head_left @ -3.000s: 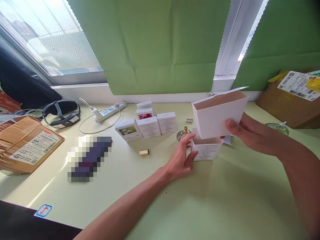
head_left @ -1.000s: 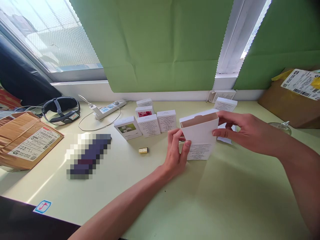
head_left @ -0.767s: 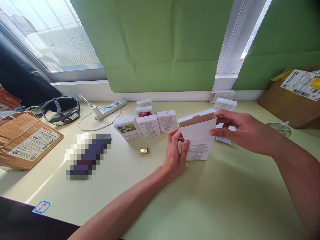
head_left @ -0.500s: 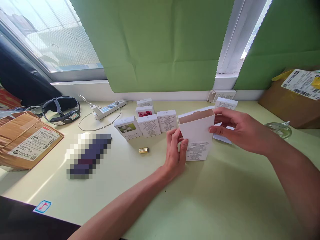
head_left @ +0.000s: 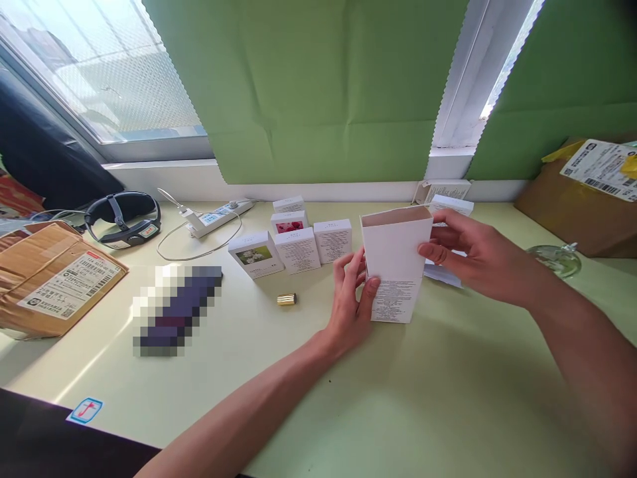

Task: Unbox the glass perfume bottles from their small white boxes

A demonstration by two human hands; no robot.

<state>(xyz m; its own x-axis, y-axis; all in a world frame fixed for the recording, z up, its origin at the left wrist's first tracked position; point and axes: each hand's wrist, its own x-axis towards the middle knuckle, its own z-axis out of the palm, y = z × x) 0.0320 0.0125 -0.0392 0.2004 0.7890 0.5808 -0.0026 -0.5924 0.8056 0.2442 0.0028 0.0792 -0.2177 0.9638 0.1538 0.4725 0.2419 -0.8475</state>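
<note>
an open-topped white box [head_left: 396, 265] is held upright on the green table [head_left: 448, 398], right of centre. its left edge is pinched by the left hand [head_left: 351, 299]; its right side is gripped by the right hand [head_left: 472, 255]. small white boxes [head_left: 298, 242] are grouped just left, a gold cap [head_left: 286, 299] nearer.

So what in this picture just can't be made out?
- Inside of the white sleeve: head view, its front wall hides whatever is in it.
- Print on the lower box: too small to read.
- Pixelated object: blurred out.
- Left hand and right hand: fingers behind the sleeve are hidden.
- Brown parcel: cut off by the right edge.
</note>
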